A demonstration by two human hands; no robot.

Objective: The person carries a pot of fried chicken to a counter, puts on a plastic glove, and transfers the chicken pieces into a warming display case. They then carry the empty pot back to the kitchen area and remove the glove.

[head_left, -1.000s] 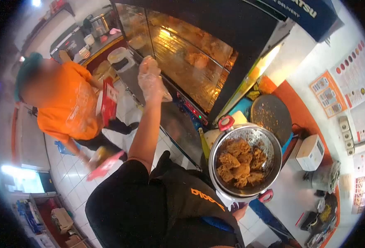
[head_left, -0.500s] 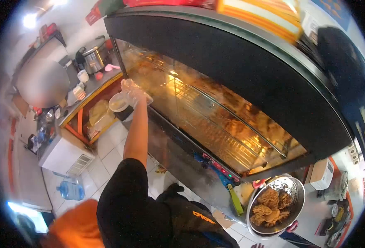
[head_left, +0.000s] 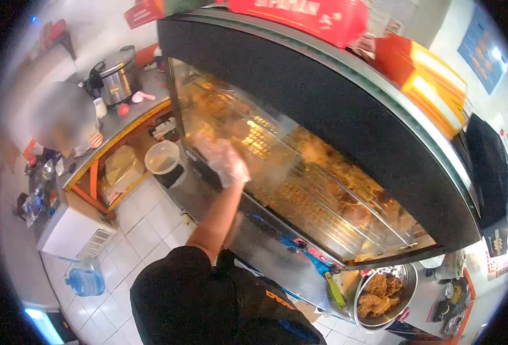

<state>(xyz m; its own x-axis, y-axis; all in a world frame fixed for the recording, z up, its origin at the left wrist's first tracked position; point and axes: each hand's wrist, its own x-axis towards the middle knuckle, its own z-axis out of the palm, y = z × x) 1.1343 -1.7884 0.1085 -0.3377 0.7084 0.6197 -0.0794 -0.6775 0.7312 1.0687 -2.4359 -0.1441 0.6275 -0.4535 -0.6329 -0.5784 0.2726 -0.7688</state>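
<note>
My left hand (head_left: 224,161), in a clear plastic glove, reaches up in front of the warming display case (head_left: 323,109). Its fingers look stretched out, somewhat blurred, with nothing visible in them. Behind it, through the glass, are wire racks (head_left: 334,221) and golden fried food (head_left: 346,192) under warm light. Left of the hand and apart from it, a round translucent plastic tub (head_left: 162,157) stands at the end of the steel counter. My right hand is out of view.
A steel bowl of fried chicken (head_left: 380,296) sits at the counter's right end, beside a green-handled utensil (head_left: 335,290). On the left counter stands a large metal pot (head_left: 119,80). A person (head_left: 64,121) is at the far left. A blue water bottle (head_left: 86,282) lies on the tiled floor.
My left hand has moved right, from beside the plastic tub to in front of the case's glass. The view has shifted, and fingertips at the bottom edge have left it.
</note>
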